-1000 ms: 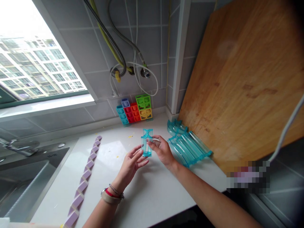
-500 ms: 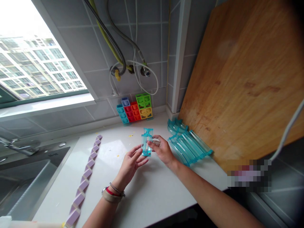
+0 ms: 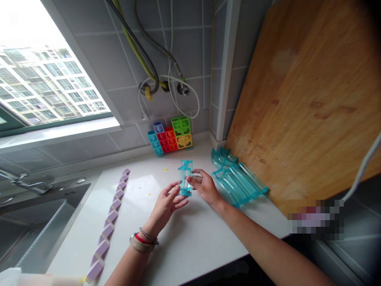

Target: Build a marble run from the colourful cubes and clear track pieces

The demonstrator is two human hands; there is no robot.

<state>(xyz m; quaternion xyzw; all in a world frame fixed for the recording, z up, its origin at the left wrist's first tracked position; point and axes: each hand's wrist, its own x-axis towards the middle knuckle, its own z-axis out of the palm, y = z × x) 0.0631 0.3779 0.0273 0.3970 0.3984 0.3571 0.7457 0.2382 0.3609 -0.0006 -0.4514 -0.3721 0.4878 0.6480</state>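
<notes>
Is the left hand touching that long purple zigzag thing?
Apart. The head view shows a stretch of white counter between the left hand and the purple zigzag.

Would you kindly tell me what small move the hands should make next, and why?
The left hand might best curl its spread lower fingers in under the blue piece, for steadier support: it and the right hand hold the piece above the counter.

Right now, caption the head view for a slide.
Left hand and right hand hold a translucent teal piece over a white counter, colorful blocks behind.
</notes>
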